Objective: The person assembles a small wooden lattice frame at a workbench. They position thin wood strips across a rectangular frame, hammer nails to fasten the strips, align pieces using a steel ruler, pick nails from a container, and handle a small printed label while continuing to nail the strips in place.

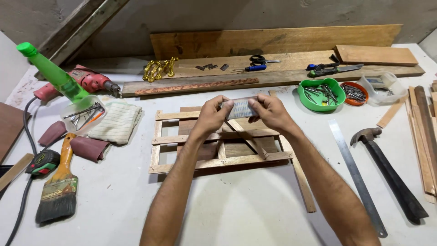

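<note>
Both hands hold a small flat grey block [240, 109], which looks like a strip of staples or small nails, above a frame of thin wooden slats [218, 163]. My left hand [211, 116] grips its left end and my right hand [271, 112] grips its right end. A thin wooden strip [248, 139] slants down from under the hands across the frame. The frame lies flat on the white table [236, 214], over a darker wooden board [191, 125].
Left: paintbrush [59, 187], tape measure [43, 162], red drill [88, 79], green bottle [54, 73], cloth [116, 120]. Right: steel ruler [357, 175], hammer [391, 173], green bowl of nails [321, 93], wood strips [425, 136]. Planks, scissors [261, 60] and brass handles [159, 68] at the back.
</note>
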